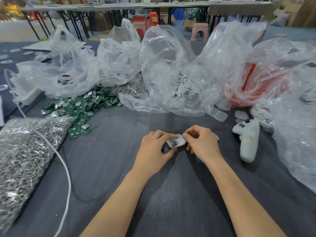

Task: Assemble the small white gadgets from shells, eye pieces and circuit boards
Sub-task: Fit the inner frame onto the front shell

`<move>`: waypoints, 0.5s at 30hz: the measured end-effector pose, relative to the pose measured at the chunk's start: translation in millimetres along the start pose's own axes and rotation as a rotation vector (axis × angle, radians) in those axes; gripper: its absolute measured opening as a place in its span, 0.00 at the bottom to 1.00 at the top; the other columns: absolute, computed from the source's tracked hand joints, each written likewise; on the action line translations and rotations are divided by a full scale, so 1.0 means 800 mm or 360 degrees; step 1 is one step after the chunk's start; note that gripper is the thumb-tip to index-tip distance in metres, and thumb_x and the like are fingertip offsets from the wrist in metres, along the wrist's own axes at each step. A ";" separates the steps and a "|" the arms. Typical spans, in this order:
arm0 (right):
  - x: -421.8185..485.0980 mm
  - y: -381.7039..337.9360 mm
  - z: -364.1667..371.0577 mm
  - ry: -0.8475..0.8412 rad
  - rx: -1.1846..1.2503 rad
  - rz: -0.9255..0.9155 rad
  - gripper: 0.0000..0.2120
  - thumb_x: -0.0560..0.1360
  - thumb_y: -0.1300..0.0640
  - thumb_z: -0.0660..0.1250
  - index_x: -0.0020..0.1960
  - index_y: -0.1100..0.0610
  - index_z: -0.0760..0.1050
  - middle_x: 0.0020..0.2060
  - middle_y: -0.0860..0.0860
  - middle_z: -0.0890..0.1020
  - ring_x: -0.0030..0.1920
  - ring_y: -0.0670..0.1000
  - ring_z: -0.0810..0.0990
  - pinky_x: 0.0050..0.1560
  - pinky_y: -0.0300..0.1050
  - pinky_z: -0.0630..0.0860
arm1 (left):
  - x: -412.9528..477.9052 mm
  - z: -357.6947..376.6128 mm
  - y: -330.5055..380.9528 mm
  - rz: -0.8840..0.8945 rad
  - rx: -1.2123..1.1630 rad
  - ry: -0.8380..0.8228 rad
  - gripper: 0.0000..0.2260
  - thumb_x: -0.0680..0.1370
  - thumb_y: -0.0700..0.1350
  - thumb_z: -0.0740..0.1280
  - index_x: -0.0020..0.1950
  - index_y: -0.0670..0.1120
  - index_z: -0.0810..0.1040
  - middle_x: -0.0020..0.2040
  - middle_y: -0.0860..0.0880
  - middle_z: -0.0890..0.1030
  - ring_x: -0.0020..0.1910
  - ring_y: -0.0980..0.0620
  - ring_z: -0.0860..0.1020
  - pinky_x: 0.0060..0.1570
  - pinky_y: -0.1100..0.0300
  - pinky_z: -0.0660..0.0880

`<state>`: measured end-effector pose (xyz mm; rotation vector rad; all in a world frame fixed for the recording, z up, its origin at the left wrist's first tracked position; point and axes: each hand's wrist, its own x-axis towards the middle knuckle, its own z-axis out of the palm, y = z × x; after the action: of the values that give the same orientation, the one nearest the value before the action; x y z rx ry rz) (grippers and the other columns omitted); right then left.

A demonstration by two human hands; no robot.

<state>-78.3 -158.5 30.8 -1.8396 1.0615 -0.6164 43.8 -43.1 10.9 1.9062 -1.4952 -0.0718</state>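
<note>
Grey cloth [171,194] lies under it all. In the middle I hold one white shell [180,141]. My left hand [153,147] pinches its left side and my right hand [201,144] pinches its right side, fingers curled. Green boards [82,106] lie heaped at the back left.

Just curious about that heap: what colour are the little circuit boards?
The circuit boards are green with silvery round patches, best seen in the head view.

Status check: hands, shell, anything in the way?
Left hand and right hand both pinch one white shell. Dark piece inside it, kind unclear. White controller lies beside the right hand, apart.
</note>
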 end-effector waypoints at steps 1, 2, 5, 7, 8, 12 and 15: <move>-0.001 0.000 -0.001 -0.0001 -0.0005 -0.0014 0.05 0.74 0.60 0.68 0.39 0.54 0.78 0.24 0.45 0.79 0.22 0.42 0.76 0.24 0.31 0.68 | -0.001 0.000 0.000 0.0009 -0.0025 0.0012 0.15 0.74 0.47 0.71 0.60 0.52 0.79 0.55 0.54 0.78 0.58 0.53 0.73 0.60 0.51 0.68; -0.001 -0.001 0.000 -0.0013 -0.0023 -0.0030 0.05 0.74 0.59 0.68 0.39 0.54 0.78 0.26 0.46 0.80 0.23 0.42 0.76 0.25 0.32 0.69 | -0.002 -0.001 0.000 0.0006 -0.0051 0.0030 0.16 0.74 0.47 0.71 0.61 0.52 0.78 0.57 0.54 0.78 0.59 0.53 0.72 0.61 0.52 0.67; -0.003 -0.002 0.000 -0.0055 -0.0158 -0.0083 0.06 0.74 0.57 0.68 0.38 0.51 0.78 0.29 0.47 0.81 0.26 0.43 0.78 0.28 0.38 0.72 | -0.003 -0.016 -0.015 -0.0054 -0.0001 0.0260 0.16 0.74 0.49 0.71 0.62 0.51 0.78 0.61 0.53 0.76 0.64 0.52 0.71 0.64 0.53 0.67; -0.005 -0.005 0.000 -0.0074 -0.0208 -0.0098 0.07 0.74 0.55 0.67 0.37 0.50 0.79 0.29 0.47 0.81 0.28 0.46 0.78 0.28 0.42 0.74 | -0.004 -0.040 -0.048 -0.0258 0.0242 0.0514 0.16 0.75 0.46 0.70 0.63 0.49 0.78 0.63 0.50 0.76 0.67 0.47 0.69 0.66 0.49 0.64; -0.005 -0.006 0.001 -0.0087 -0.0202 -0.0103 0.07 0.74 0.55 0.67 0.37 0.50 0.79 0.30 0.47 0.81 0.29 0.47 0.78 0.28 0.42 0.74 | -0.006 -0.056 -0.070 -0.0453 0.0416 0.0553 0.17 0.76 0.45 0.68 0.65 0.48 0.75 0.65 0.47 0.74 0.70 0.44 0.66 0.69 0.47 0.60; -0.009 -0.011 0.008 -0.0134 -0.0246 -0.0161 0.08 0.74 0.56 0.66 0.37 0.52 0.79 0.29 0.47 0.82 0.32 0.46 0.79 0.41 0.43 0.76 | -0.022 -0.105 -0.136 -0.1174 0.0858 0.0294 0.22 0.80 0.45 0.59 0.74 0.44 0.65 0.75 0.41 0.62 0.74 0.36 0.56 0.71 0.40 0.53; -0.013 -0.012 0.011 -0.0159 -0.0282 -0.0195 0.07 0.74 0.56 0.67 0.37 0.51 0.79 0.29 0.46 0.82 0.35 0.45 0.80 0.42 0.43 0.75 | -0.031 -0.118 -0.151 -0.1030 0.0901 0.0365 0.17 0.79 0.38 0.59 0.67 0.42 0.74 0.68 0.41 0.73 0.65 0.35 0.67 0.62 0.41 0.66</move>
<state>-73.3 -143.4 35.3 -2.0793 0.9685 -0.5088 178.0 34.2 6.2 2.6832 -0.7372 0.2978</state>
